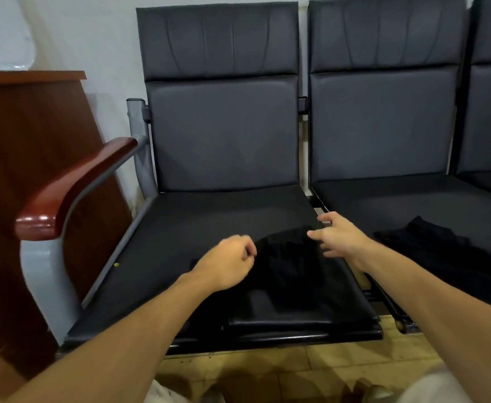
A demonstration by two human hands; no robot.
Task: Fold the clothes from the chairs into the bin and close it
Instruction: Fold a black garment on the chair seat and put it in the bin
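Hovering over the black garment, right hand fingers spread; left hand curled (hold unclear)

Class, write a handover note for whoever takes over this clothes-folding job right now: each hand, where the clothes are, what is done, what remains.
Left hand: fingers curled at the edge of the black garment on the left chair seat; grip on cloth unclear.
Right hand: open, fingers spread over that garment's right side.
Second black garment lies on the right chair seat.
Bin not in view.
Done: neither garment looks folded.
Left: fold both, bin them, close the bin.
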